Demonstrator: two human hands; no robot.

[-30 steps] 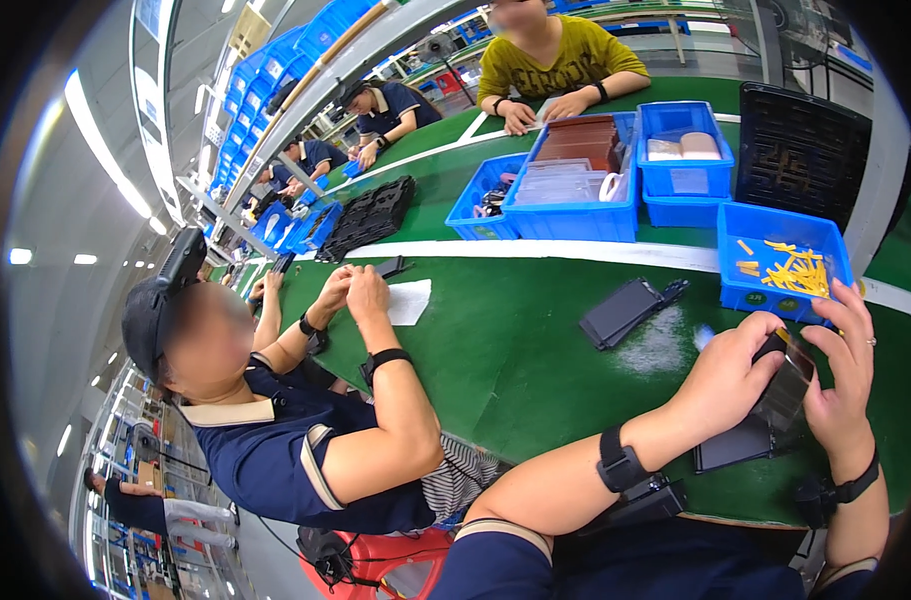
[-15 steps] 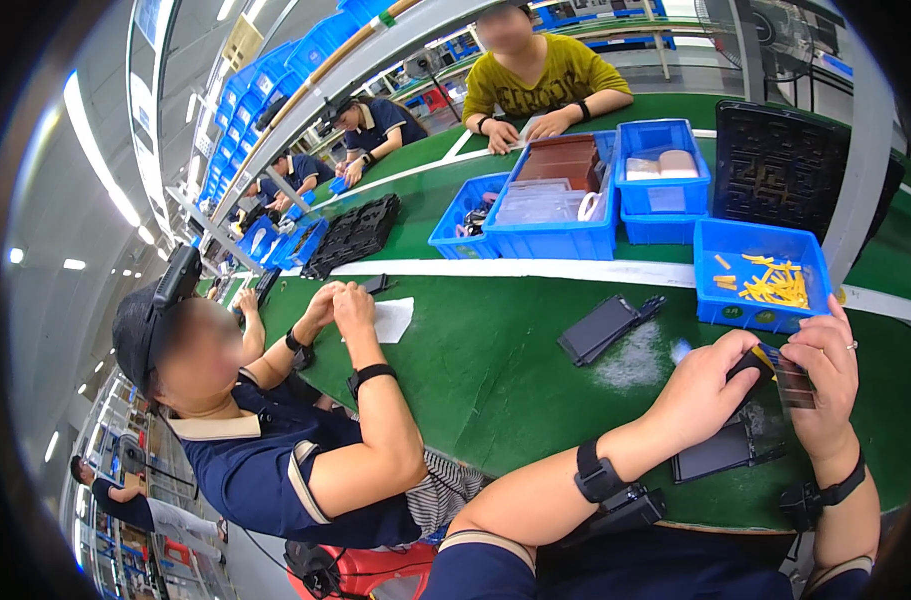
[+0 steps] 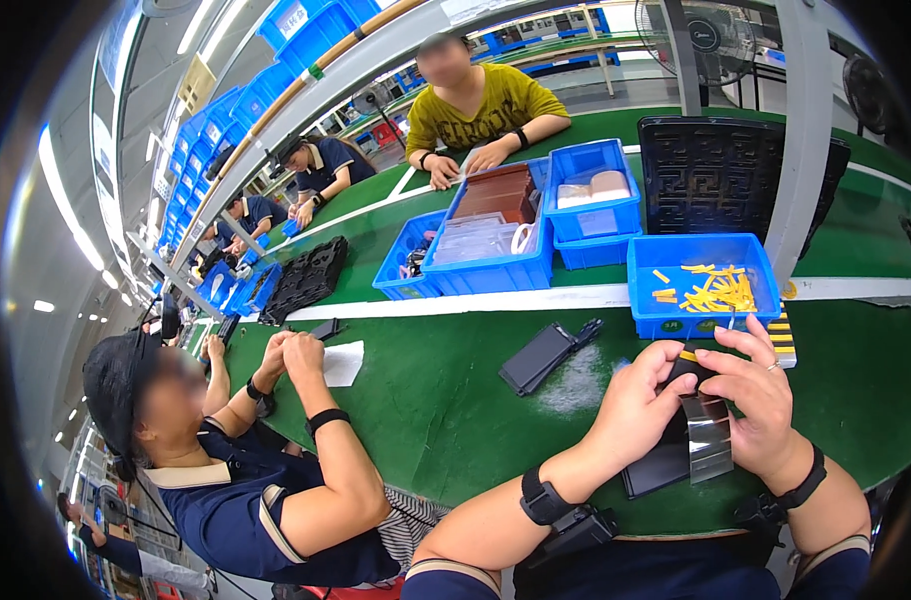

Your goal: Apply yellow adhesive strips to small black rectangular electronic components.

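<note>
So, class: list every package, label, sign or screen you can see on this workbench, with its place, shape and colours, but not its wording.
Clear film sleeve: between left hand and right hand, rectangular, shiny grey.
Labels: front wall of the blue bin of yellow pieces, small dark round stickers.
Clear packets: in the middle blue bin, flat, transparent.
White label: on a blue shelf bin, upper left, rectangular.
No screens show.

We see bare forearms, a black strap on each wrist, a ring, and perhaps dark sleeves.
</note>
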